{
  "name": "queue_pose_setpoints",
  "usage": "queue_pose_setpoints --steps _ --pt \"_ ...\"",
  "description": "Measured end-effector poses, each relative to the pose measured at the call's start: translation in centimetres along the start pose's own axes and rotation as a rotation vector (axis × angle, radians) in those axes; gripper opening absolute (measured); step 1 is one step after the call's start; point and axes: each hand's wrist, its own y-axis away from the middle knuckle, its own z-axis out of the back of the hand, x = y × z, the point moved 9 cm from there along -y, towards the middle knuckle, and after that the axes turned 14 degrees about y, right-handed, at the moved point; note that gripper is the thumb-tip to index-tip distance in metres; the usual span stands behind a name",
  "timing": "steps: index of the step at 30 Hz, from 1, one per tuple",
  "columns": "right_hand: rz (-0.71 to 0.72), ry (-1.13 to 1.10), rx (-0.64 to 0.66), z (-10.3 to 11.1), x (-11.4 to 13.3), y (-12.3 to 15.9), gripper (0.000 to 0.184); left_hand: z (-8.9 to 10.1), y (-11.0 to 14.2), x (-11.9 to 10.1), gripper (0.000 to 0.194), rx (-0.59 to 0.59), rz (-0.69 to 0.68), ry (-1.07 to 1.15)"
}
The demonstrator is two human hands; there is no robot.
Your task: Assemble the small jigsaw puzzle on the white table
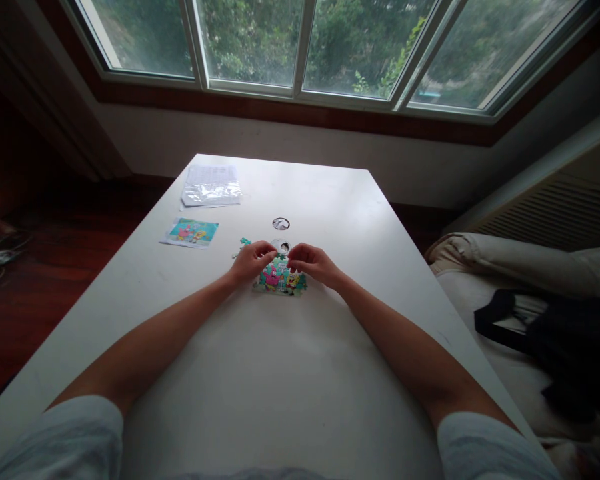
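A partly joined jigsaw puzzle [279,283] with pink and yellow cartoon figures lies flat on the white table. Over its left upper side is my left hand [253,263], fingers pinched together at a small green puzzle piece [282,256] by the puzzle's top edge. From the other side my right hand [315,263] reaches in, thumb and fingers bent into a pinch close to that piece. Whatever lies between the right fingertips is too small to make out. Loose puzzle pieces [245,242] lie just beyond my left hand, partly covered by it.
A printed cartoon picture [192,232] lies left on the table [280,387], with a clear plastic bag [212,187] behind it. Two round, reflective-looking spots [281,224] show beyond my hands. To the right stands a pale sofa [460,293] with dark cloth [575,347].
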Motion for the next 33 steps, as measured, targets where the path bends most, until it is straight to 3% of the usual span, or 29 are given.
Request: queue_pose_setpoints --steps 4,9,14,27,33 --pt "0.000 0.026 -0.042 0.5 -0.2 -0.2 0.031 2.0 -0.9 0.1 0.020 0.017 -0.038 -0.167" --pt "0.009 0.242 -0.044 0.2 -0.1 -0.1 0.025 2.0 -1.2 -0.3 0.016 0.327 -0.145 -0.436" --pt "0.068 0.589 -0.132 0.7 1.5 0.3 0.016 1.6 -0.8 -1.4 0.017 0.480 -0.228 -0.575" --pt "0.115 0.653 -0.057 -0.3 0.9 0.3 0.013 -1.3 0.7 -2.6 0.018 0.596 -0.275 -0.818" --pt "0.142 0.702 -0.028 -0.6 1.0 0.4 0.012 -1.5 0.8 -2.8 0.016 0.604 -0.289 -0.868"
